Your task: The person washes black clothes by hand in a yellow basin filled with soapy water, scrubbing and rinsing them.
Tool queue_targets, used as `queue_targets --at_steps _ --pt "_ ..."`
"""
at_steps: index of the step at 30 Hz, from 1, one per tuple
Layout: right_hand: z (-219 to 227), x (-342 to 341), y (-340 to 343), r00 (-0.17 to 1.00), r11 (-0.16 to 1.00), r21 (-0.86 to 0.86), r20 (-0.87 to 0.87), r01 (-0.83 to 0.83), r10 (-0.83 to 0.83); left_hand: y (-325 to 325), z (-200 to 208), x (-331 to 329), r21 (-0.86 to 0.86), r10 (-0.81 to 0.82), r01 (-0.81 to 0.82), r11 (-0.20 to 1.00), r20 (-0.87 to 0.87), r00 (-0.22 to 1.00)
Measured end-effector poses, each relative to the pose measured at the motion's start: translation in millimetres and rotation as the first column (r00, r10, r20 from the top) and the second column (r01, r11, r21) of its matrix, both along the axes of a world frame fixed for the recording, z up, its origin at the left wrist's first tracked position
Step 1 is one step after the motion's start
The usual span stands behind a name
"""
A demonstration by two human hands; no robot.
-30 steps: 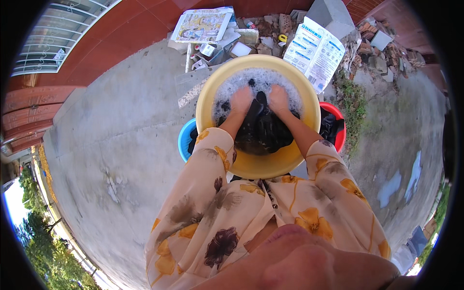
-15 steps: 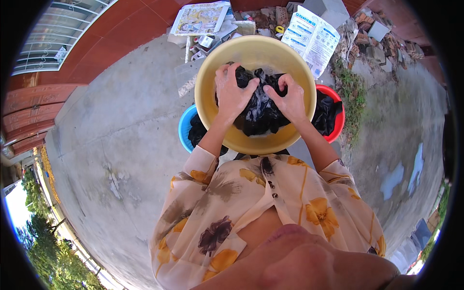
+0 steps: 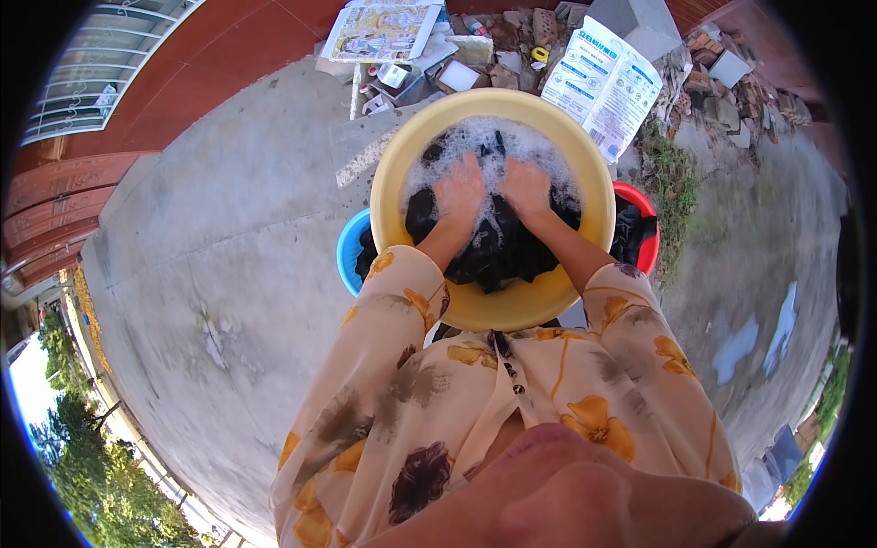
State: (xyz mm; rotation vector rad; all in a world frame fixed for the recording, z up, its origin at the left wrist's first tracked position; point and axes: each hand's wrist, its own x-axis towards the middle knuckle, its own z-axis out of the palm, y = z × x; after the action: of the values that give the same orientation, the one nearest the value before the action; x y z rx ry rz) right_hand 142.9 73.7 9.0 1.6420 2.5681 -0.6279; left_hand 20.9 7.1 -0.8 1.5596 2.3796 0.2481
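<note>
A large yellow basin stands in front of me, holding black cloth in water with white suds. My left hand presses down into the wet cloth left of the middle. Beside it, a short gap apart, my right hand pushes into the same cloth. Suds and water hide the fingers of both hands, so their grip does not show. Part of the cloth bulges above the water near the basin's close side.
Partly under the basin sit a blue tub on the left and a red tub on the right, both with dark cloth. Behind stand a white printed package, a pile of bricks and rubble, and a picture-printed box.
Both hands have gone down from holding the bunched black cloth up to pressing it into the basin. The cloth has spread out, and far more suds show around it.
</note>
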Motion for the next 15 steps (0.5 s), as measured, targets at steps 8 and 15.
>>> queue_targets --at_steps 8,15 --pt "1 -3 42 0.802 0.798 -0.540 -0.334 0.269 -0.496 41 8 -32 0.273 0.073 -0.201 0.941 0.415 0.907" --pt "78 53 4 0.423 0.889 -0.358 -0.785 0.285 -0.452 -21 102 -51 0.494 -0.070 -0.497 0.714 0.756 0.651"
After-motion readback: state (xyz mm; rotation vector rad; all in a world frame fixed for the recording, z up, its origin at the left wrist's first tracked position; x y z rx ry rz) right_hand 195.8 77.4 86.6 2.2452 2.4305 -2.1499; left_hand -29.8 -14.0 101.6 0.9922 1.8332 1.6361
